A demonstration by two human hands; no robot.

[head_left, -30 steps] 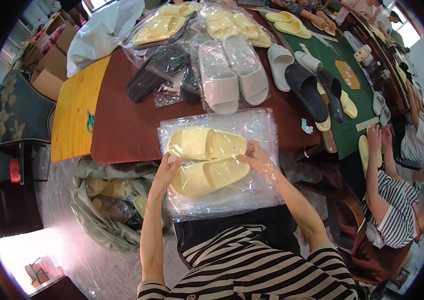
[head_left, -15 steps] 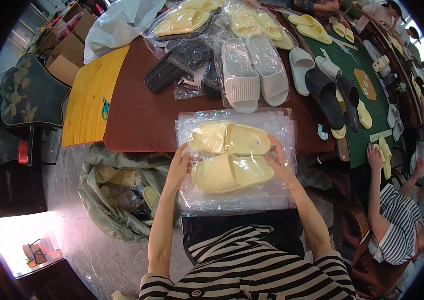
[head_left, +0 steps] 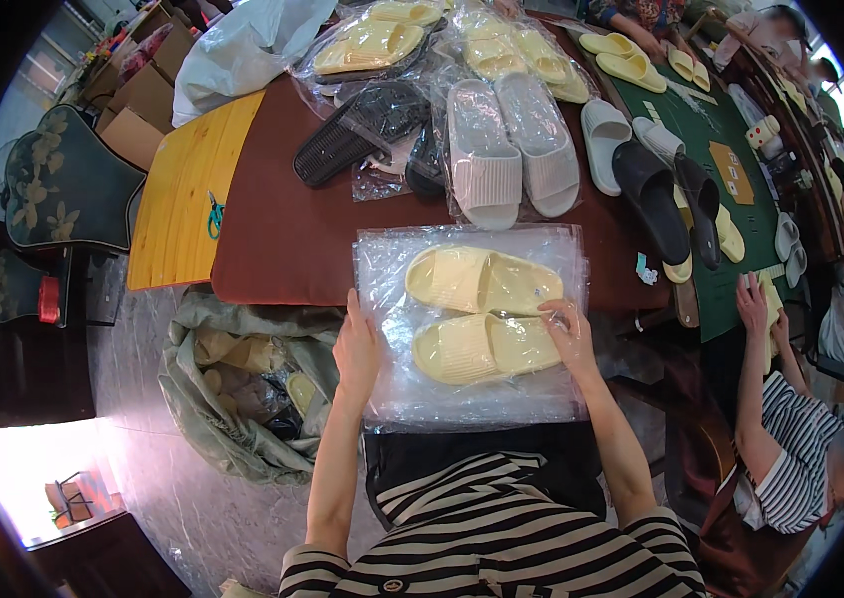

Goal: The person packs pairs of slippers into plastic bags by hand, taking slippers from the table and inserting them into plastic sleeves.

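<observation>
Head view: a pair of pale yellow slippers point(head_left: 482, 314) lies side by side inside a clear plastic bag point(head_left: 472, 389) at the near edge of the bench point(head_left: 282, 249). The left hand point(head_left: 357, 349) rests flat on the bag's left edge, fingers together; the right hand point(head_left: 571, 334) pinches its right edge. The pair looks bagged; the bag's closure cannot be made out.

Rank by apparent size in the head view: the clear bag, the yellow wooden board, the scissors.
1. Clear bag, though nearer the camera, so unsure against the board.
2. Yellow wooden board.
3. Scissors, plainly smallest.
</observation>
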